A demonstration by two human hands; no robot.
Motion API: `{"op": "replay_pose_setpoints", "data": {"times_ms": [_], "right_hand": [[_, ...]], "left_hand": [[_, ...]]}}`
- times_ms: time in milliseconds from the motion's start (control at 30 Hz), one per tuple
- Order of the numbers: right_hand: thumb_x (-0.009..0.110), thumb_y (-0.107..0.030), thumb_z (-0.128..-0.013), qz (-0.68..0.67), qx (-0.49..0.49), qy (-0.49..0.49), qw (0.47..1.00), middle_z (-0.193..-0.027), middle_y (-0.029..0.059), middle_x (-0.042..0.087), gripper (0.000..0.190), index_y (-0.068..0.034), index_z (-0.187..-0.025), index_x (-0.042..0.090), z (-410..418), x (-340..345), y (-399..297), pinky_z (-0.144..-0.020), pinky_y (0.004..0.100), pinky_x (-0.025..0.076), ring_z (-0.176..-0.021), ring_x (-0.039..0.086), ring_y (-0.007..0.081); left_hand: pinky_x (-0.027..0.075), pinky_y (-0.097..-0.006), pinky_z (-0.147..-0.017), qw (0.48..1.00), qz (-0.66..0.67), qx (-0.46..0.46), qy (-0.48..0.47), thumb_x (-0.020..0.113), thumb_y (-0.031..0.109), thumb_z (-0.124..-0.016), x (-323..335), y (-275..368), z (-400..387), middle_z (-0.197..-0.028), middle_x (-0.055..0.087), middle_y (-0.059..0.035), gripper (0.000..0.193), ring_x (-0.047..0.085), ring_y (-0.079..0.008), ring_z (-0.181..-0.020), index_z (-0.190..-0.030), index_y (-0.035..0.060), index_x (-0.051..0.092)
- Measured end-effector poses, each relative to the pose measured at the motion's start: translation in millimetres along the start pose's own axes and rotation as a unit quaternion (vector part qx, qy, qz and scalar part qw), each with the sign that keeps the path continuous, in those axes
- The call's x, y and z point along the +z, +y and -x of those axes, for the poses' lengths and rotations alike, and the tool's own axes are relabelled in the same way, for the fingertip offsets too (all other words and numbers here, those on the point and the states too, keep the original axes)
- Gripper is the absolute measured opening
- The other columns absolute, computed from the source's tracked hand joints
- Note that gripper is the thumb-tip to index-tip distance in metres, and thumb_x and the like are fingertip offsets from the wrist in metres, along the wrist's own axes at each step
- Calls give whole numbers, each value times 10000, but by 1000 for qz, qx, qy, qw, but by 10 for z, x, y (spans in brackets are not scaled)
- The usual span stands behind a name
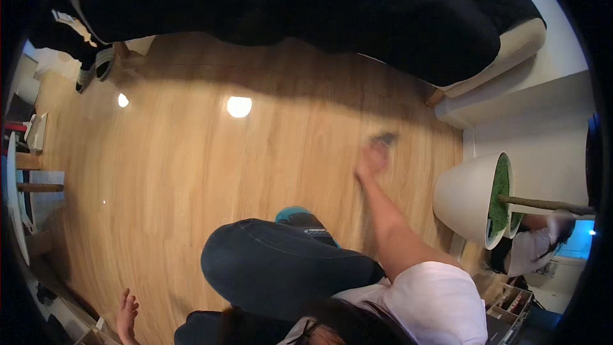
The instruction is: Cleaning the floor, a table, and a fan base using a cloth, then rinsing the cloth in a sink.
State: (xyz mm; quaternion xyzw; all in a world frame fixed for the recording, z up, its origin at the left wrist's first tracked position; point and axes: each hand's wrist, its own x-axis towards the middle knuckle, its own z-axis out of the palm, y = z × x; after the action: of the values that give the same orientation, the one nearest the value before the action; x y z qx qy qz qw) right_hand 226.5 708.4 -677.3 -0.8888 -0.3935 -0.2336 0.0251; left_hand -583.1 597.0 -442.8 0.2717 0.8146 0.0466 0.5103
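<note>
My right hand point(374, 159) reaches forward, low over the wood-look floor point(268, 153). It is blurred, and its fingers are around a small dark object point(387, 138) too smeared to name. My left hand point(127, 314) is at the lower left edge of the view, away from my body. Its fingers are slightly bent and apart, and nothing shows in it. Between the hands are my bent knee in dark trousers point(268, 263) and the toe of a dark shoe with teal trim point(309, 225).
A sofa with a black cover point(297, 5) spans the far side. A white planter point(462, 201) with a thin trunk stands right, beside a mirror point(577, 239). At the upper left are another person's shoes point(103, 63). A round white tabletop's edge point(18, 211) is at the left.
</note>
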Motion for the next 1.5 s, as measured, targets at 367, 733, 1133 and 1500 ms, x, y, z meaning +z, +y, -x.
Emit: {"op": "replay_pose_setpoints", "data": {"times_ms": [367,733,1133,1500], "right_hand": [[536,-207,-742,-444,-440,-93,775,-1054,122,596,328,-78,-1033,615,-38,-873,-3092,-892,396,402,-1048,506,288],[488,-201,-780,49,72,-337,937,-1347,130,369,489,-48,-1243,456,366,-26,1455,-1011,476,270,-1257,309,326],[434,-255,-838,99,191,-318,923,-1184,161,529,375,-26,-1095,581,551,-108,1292,-917,384,388,-1078,491,317],[470,-95,-777,-331,-347,-125,869,-1072,128,558,323,-9,-1085,518,215,-1069,-3824,-844,452,373,-922,534,259]], "left_hand": [[298,-337,-1015,967,-119,204,-93,423,324,-937,742,2071,-157,-1311,433,-153,484,382,-239,-1236,-1326,41,367],[415,-372,-898,932,-352,49,70,463,263,-912,85,845,-551,-1195,507,-248,456,519,-318,-1098,-1298,30,391],[400,-406,-917,932,-330,134,60,485,235,-877,806,953,-415,-1208,513,-201,425,497,-339,-1109,-1255,44,448],[398,-406,-913,928,-348,134,28,544,172,-840,992,2331,1010,-1208,501,-189,437,476,-353,-1105,-1241,31,443]]}}
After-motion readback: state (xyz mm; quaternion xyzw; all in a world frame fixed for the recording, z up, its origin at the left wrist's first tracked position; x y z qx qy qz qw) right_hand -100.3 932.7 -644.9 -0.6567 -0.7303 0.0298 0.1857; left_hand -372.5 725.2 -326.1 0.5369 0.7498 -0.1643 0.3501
